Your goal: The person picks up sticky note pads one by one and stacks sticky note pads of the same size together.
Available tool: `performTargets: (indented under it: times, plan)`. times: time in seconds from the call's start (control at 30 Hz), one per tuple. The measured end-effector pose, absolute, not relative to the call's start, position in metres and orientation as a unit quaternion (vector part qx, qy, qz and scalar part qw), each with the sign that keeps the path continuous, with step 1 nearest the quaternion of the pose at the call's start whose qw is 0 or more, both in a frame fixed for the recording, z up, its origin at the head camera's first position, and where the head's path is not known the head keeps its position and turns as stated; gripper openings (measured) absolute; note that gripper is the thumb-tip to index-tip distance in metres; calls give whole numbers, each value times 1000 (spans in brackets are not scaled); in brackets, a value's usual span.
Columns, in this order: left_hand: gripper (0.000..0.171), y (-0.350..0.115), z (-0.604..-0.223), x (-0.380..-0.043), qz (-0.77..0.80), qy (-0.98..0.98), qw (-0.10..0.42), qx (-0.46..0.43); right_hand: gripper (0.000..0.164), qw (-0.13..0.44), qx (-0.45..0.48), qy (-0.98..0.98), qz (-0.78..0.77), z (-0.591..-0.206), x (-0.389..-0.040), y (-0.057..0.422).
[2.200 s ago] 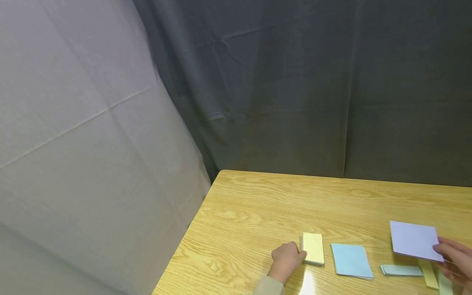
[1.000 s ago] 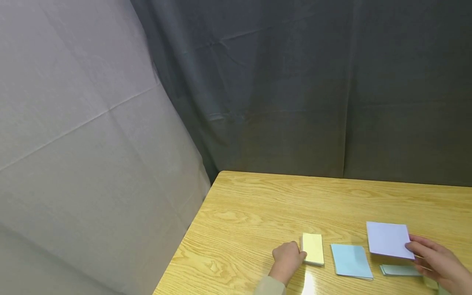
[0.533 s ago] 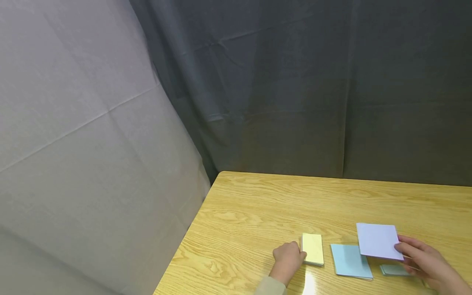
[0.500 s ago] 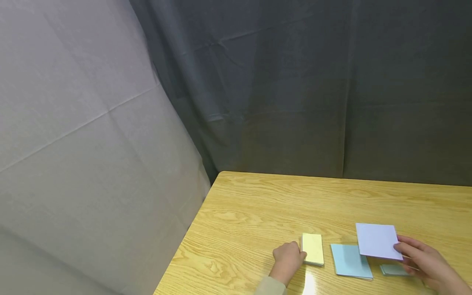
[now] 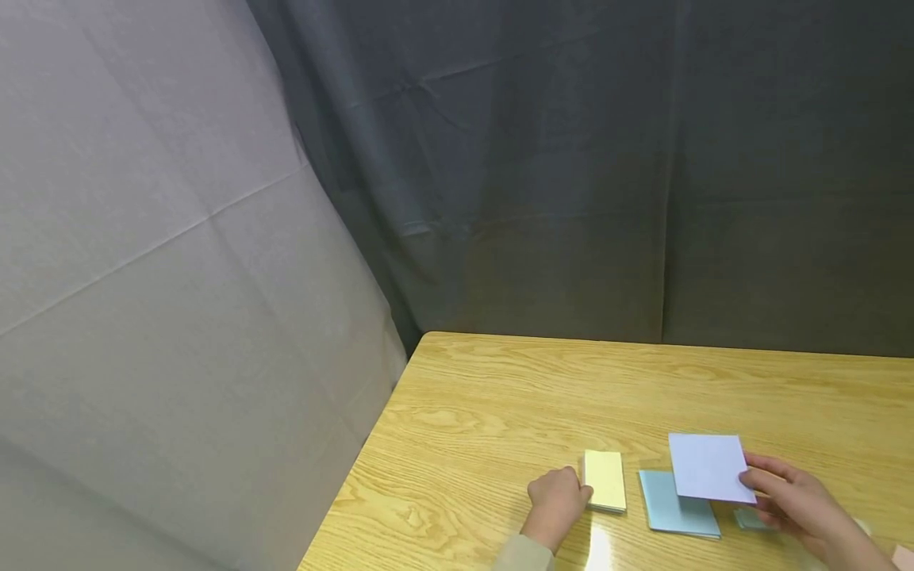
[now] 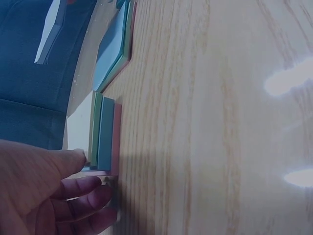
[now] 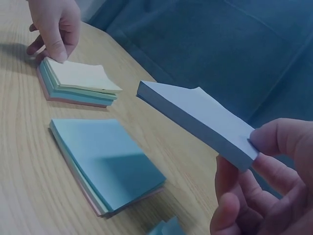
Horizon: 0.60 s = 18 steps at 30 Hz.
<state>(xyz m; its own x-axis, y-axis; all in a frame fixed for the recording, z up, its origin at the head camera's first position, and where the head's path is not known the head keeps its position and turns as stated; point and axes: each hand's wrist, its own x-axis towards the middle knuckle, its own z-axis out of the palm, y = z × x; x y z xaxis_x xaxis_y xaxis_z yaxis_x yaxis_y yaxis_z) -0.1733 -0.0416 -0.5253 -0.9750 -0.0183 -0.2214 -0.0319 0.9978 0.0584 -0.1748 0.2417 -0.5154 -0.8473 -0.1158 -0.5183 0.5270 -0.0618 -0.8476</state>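
Currently right hand (image 5: pixel 793 501) pinches lavender pad (image 5: pixel 709 467) by one corner only, thumb on top, fingers (image 7: pixel 234 205) underneath, per right wrist view. Pad is airborne, tilted, hanging above the far-right part of blue pad (image 5: pixel 674 513), which lies flat on the surface (image 5: pixel 500 396). Left hand (image 5: pixel 558 501) sits at approx 9 o'clock of yellow-topped pad (image 5: pixel 604 480), thumb tip on its top edge, other fingers (image 6: pixel 83 188) curled vs. its near side.

Risks, as judged:
- Corner pinch = weak hold. Pad weight hangs well out from the grip, so it could pivot or slip out and land skewed on blue pad.
- Top sheet of lavender pad curls up near the grip (right wrist view); a thumb shift could peel or crease that sheet.
- If lowered at the present tilt, the low edge would hit first and could shove blue pad toward 9 o'clock, into yellow-topped pad.
- Yellow-topped pad layers look fanned; a left hand nudge could shear them further.
- Small teal pad (image 5: pixel 750 519) at approx 3 o'clock of blue pad lies under right hand; wrist could drag it.
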Motion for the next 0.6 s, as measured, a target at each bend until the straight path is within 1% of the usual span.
performTargets:
  times: [0.5,0.57,0.6]
  plan:
    - [39,-41,-527,-174,34,993,115,-9,23,225,142,684,-679,-518,-174,232]
    - [40,-42,-527,-173,38,993,115,-9,20,225,140,689,-675,-518,-173,230]
    - [41,-42,-527,-173,41,993,115,-9,16,224,140,691,-672,-518,-174,229]
